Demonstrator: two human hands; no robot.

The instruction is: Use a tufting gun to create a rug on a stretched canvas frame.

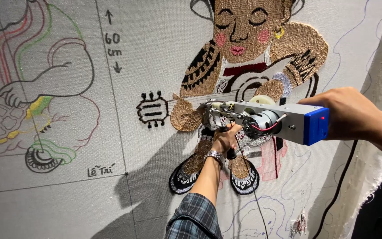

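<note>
Tufting gun (266, 120) pressed vs. stretched cloth (155, 66) at figure's midsection. Left hand (224, 138) wrapped round front grip, right hand (350, 113) closed on rear. Risk: tilt/uneven pressure → torn cloth, skipped loops; loose yarn (249, 177) snag.

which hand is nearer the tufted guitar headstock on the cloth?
Left. The left hand holds the tufting gun's front grip just right of the headstock; the right hand is at the gun's blue rear, farther right.
</note>
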